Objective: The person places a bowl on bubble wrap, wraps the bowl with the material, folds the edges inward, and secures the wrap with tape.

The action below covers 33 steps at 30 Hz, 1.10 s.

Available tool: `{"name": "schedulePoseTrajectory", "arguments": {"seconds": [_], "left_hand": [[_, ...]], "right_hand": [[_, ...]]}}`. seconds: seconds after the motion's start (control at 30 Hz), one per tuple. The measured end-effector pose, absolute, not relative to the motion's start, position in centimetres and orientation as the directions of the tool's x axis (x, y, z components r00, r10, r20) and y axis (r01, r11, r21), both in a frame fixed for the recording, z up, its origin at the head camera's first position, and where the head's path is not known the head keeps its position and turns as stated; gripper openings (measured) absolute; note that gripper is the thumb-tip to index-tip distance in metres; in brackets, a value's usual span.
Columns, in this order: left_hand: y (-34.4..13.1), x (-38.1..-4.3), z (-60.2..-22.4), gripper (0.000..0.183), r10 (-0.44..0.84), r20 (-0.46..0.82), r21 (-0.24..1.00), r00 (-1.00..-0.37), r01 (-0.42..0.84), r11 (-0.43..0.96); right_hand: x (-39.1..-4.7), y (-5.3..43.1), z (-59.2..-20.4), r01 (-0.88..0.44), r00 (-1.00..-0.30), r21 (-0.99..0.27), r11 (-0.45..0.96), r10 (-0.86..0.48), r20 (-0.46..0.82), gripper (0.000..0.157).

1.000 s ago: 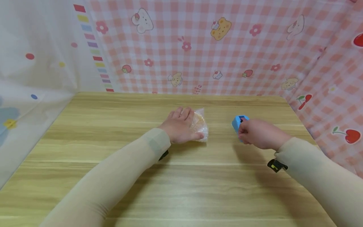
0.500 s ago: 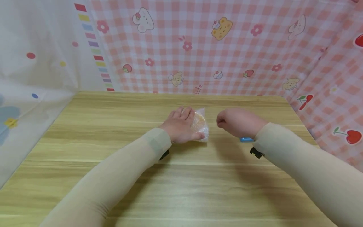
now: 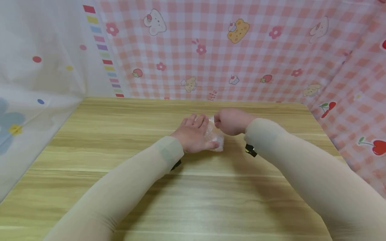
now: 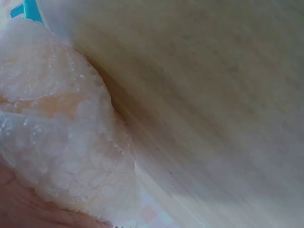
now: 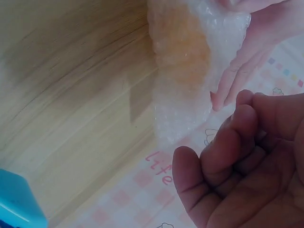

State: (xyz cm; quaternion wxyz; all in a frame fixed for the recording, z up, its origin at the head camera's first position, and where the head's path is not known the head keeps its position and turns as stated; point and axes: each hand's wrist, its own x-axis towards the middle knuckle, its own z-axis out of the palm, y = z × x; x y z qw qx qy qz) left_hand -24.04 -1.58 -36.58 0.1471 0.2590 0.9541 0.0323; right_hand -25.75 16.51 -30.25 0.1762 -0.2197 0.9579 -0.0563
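Flat and with fingers spread, my left hand (image 3: 193, 135) rests on a round orange-yellow thing wrapped in bubble wrap (image 3: 214, 136) on the table, covering its left part. My right hand (image 3: 233, 121) is curled over the wrap's upper right edge. In the right wrist view its thumb and index finger (image 5: 245, 114) pinch together close to the wrap, on what looks like a short strip of clear tape, barely visible. The blue tape dispenser (image 5: 19, 199) shows at that view's lower left; in the head view the right arm hides it.
A wood-grain table (image 3: 181, 201) fills the lower head view. Pink checked cloth (image 3: 181, 43) hangs behind and on the right, white dotted cloth (image 3: 45, 77) on the left. Each wrist carries a small black camera (image 3: 250, 150).
My right hand has moved left from the blue tape dispenser to the bubble wrap's edge, fingers curled throughout. The dispenser has become hidden behind the right arm. My left hand stays on the wrap.
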Motion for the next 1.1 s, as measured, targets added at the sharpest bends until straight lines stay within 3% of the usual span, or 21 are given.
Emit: {"name": "schedulePoseTrajectory", "arguments": {"seconds": [0.43,1.1], "left_hand": [[-1.4,-24.0,-36.5,0.115,0.514,-0.256,0.122,-0.819,0.5,0.857],[-1.6,-24.0,-36.5,0.116,0.515,-0.259,0.103,-0.817,0.506,0.856]], "right_hand": [[-27.3,15.3,-31.4,-0.407,-0.823,-0.12,0.906,-0.42,-0.382,0.026],[-27.2,14.5,-32.1,-0.412,-0.842,-0.071,0.908,-0.41,-0.35,0.025]]}}
